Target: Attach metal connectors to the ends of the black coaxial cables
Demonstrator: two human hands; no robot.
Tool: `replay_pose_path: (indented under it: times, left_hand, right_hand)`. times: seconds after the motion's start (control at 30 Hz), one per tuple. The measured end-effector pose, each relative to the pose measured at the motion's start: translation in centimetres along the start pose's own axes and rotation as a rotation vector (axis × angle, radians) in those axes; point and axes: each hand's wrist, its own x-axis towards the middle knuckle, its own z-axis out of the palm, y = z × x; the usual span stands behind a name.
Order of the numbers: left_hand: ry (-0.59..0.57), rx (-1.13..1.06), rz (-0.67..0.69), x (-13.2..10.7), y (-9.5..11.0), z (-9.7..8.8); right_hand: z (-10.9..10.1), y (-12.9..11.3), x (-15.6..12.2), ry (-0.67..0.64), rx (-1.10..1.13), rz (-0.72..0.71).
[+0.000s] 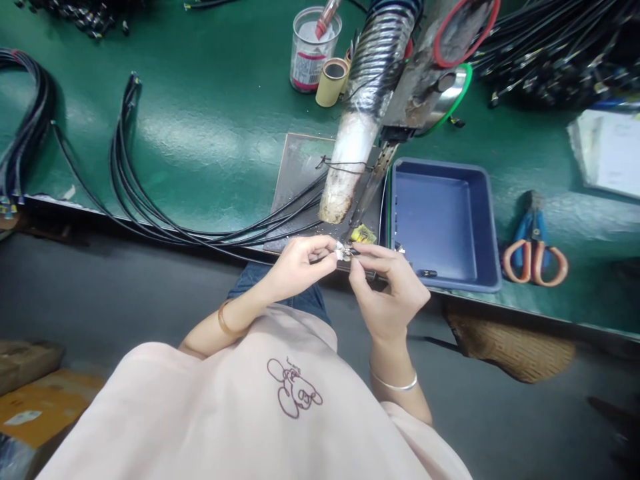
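My left hand [306, 265] is pinched closed at the front edge of the table, with a black cable [240, 255] running into it from the left. White wrapping shows on its fingertips. My right hand [390, 283] pinches a small dark and silver connector [350, 251] against the cable's end, and the fingertips of both hands nearly touch. Fingers cover most of the joint. Just behind them a yellow sponge [363, 234] sits on a grey board [300, 157]. More black cables [150, 213] lie across this board and curve away to the left.
A ribbed duct [373, 67] with a white nozzle [347, 160] hangs over the board, close to my hands. Right of them stand a blue tray [445, 280] and orange-and-blue-handled cutters [535, 240]. A plastic tub [307, 67] is at the back; cable bundles [550, 60] lie far right.
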Motion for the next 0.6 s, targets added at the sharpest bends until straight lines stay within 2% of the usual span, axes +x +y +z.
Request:
replay_pose_path:
  times: [0.1,0.2,0.27,0.43,0.6]
  left_hand:
    - [-0.003,-0.072,-0.011,-0.18,0.29,-0.18]
    - [-0.022,-0.093,0.022,-0.26,0.36,-0.42]
    - [-0.012,-0.083,0.023,-0.25,0.22,-0.53]
    - [0.007,-0.124,-0.003,0.03,-0.15,-0.55]
    - [-0.007,-0.115,-0.004,0.37,-0.05,-0.57]
  right_hand:
    - [0.17,-0.19,-0.25,0.040,0.067,0.129]
    - [0.14,-0.33,-0.12,-0.002,0.136,0.254]
    - [0.01,-0.31,0.09,-0.034,0.114,0.212]
    - [-0.22,-0.06,0.42,-0.046,-0.039,-0.046]
    - [-0.14,0.11,0.32,-0.033,-0.098,-0.071]
